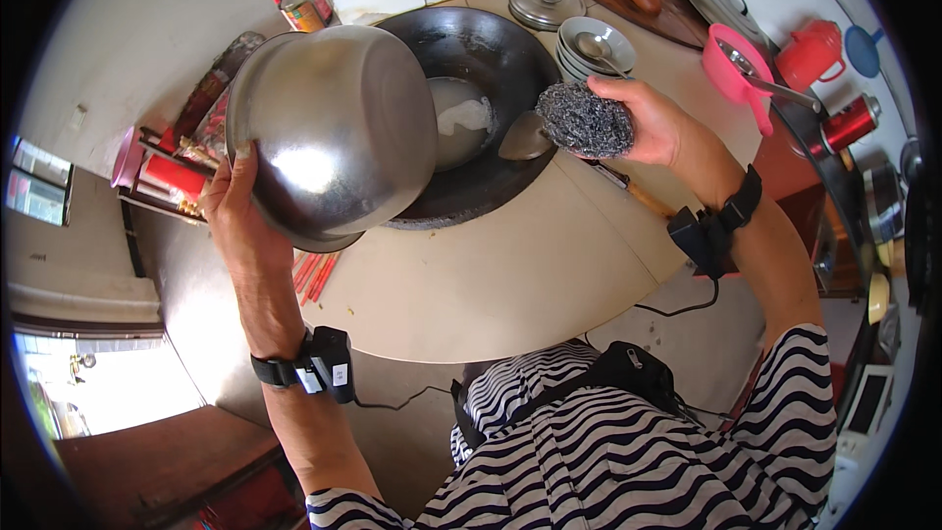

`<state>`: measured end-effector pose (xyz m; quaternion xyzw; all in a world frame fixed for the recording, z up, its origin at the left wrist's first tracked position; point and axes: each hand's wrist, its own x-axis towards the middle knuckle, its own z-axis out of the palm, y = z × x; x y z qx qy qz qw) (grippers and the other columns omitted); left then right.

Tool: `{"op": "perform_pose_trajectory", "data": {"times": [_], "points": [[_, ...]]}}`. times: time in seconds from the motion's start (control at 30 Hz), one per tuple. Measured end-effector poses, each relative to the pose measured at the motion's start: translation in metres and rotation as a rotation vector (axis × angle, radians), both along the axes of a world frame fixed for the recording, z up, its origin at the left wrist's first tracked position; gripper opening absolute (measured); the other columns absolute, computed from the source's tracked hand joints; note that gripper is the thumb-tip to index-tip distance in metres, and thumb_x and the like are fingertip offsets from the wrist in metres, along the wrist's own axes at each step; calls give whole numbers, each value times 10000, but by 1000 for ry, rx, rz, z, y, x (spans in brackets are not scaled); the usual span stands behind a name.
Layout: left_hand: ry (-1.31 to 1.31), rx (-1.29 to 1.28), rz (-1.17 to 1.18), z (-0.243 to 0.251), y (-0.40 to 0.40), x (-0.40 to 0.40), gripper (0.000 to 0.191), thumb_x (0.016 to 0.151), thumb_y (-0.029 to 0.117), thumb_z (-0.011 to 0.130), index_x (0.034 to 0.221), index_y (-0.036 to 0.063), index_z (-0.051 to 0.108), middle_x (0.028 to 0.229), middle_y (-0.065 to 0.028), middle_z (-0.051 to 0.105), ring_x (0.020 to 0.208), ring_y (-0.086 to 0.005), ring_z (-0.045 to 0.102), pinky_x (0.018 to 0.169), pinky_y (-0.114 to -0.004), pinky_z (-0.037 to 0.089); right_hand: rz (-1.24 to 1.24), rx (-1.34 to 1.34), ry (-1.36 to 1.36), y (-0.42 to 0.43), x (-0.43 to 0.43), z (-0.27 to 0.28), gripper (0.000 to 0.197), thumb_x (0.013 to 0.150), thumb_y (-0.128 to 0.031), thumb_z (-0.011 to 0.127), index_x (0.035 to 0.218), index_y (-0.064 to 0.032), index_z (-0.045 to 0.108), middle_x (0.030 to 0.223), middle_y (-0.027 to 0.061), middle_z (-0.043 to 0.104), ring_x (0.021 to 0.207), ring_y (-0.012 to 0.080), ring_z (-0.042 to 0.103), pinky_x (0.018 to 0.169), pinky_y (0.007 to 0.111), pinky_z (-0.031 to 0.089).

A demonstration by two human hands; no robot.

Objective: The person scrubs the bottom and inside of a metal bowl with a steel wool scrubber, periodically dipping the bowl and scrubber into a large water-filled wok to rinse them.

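My left hand (246, 213) grips the rim of a large stainless steel pot (346, 132), tilted on its side over a big dark wok (508, 51), its outside towards me. My right hand (651, 118) holds a steel wool scourer (585, 120) above the wok's right edge. Cloudy liquid lies in the wok's bottom, with a whitish cloth-like thing (465, 116) in it. The metal head of a spatula or ladle (525, 137) shows just left of the scourer. Under my right hand, a wooden-handled tool (647, 195) rests on the counter.
Stacked bowls (618, 40) with a spoon and a metal lid (546, 4) stand behind the wok. At right are a pink strainer (732, 70) and a red jug (809, 51). Bottles (298, 4) stand at back left; red chopsticks (316, 276) lie on the tiled counter (515, 272).
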<state>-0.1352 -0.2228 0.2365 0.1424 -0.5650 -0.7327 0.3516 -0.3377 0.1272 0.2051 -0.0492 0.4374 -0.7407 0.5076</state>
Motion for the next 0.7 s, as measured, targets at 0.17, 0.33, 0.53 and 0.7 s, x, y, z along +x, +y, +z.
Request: {"op": "perform_pose_trajectory", "data": {"times": [0.17,0.33,0.53,0.7], "points": [[6,74,-92,-7,-26,-27,225,903,180,597,1002,-19,634,909,-43,653,814,-117,595,742,-244,460,-82,141,44,-41,8,24,420,905,-303,541,1203,-7,533,1138,142,615,987,264,625,826,431,522],[10,85,-97,-3,-54,-37,273,892,196,614,1028,-41,621,935,-61,650,835,-141,601,762,-265,467,-27,289,147,-109,-7,40,330,899,-197,542,1152,14,561,1040,136,646,908,249,649,786,383,545],[-40,131,-37,-14,-80,-55,268,894,173,598,1059,-37,611,966,-64,645,874,-141,593,794,-263,460,-87,578,593,-177,-58,-45,218,851,-137,572,1008,2,632,894,123,656,803,235,647,730,368,525],[-53,117,-40,-30,-90,-66,269,908,153,568,1095,-38,597,1003,-67,639,907,-134,588,815,-250,453,-231,913,1029,-229,-80,-166,297,773,-229,621,981,-22,673,880,197,669,841,318,649,771,370,503]]}}
